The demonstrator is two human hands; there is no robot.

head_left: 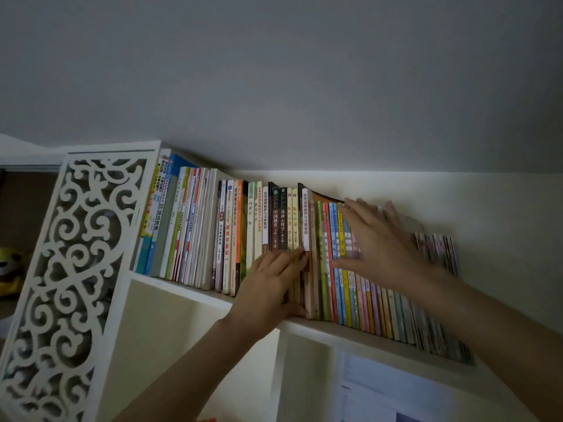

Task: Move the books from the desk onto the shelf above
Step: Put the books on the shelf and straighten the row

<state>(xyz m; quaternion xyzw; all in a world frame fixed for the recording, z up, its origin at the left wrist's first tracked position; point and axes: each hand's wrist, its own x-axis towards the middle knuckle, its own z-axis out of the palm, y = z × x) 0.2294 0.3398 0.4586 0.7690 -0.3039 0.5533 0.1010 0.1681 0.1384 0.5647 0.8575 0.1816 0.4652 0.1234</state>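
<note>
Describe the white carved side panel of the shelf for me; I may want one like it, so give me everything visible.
The carved side panel is a white board, seemingly painted wood or plastic, cut through with curling scroll openwork inside a plain frame. It stands at the left end of the shelf, appearing tilted in the wide-angle view. The leftmost books lean against its inner edge. A yellow toy sits beyond it. Neither hand touches it.

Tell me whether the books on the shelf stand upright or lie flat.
Upright: the books stand spines outward in one row along the shelf, leaning slightly.
</note>
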